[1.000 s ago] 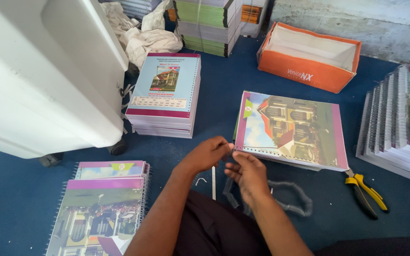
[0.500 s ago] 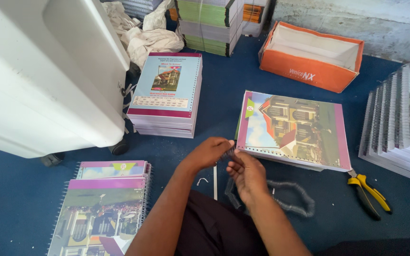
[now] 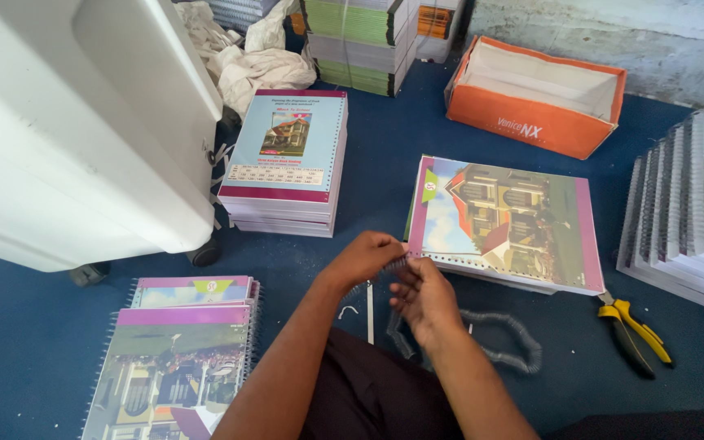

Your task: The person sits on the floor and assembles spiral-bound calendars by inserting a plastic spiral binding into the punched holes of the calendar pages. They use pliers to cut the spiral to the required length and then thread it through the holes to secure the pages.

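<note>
My left hand [image 3: 366,257] and my right hand [image 3: 424,295] meet over the blue floor, both pinching a short piece of metal spiral coil [image 3: 394,264]. The coil touches the punched near-left edge of a notebook [image 3: 503,222] with a house picture on its cover, lying flat just beyond my hands. A longer loop of spiral wire [image 3: 503,342] lies on the floor under and to the right of my right hand. A thin white stick [image 3: 369,314] lies below my left hand.
Yellow-handled pliers [image 3: 633,332] lie at the right. A stack of punched notebooks [image 3: 288,163] stands ahead left, bound notebooks [image 3: 181,350] at near left, fanned notebooks [image 3: 690,212] at the right edge. An orange box [image 3: 535,98] sits beyond; a white machine [image 3: 75,122] fills the left.
My hands have stayed at the notebook's near-left corner, with the fingers shifting slightly on the coil. The view has drifted a little.
</note>
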